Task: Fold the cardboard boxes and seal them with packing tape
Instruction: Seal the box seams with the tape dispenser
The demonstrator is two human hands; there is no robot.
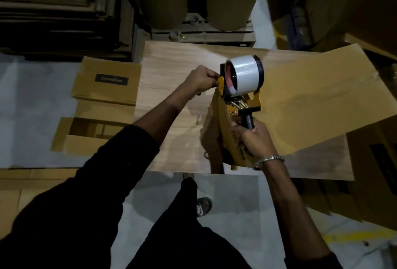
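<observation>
1. On the floor left of the wooden table (171,71): a flat closed cardboard box (107,79) with a dark label; just nearer, an open box (64,142), interior dark, contents not discernible.
2. Above the table: tape dispenser (238,105), yellow frame, black handle, held tilted with its roll of white packing tape (245,74) uppermost.
3. Right hand (255,139) has its fingers wrapped round the black handle; bracelet on the wrist.
4. Left hand (202,80), fingers curled, pinches at the dispenser's yellow side beside the roll.
5. Flattened cardboard sheet (318,96) lies on the table's right part, overhanging its edge.
6. More cardboard boxes (373,172) at right.
</observation>
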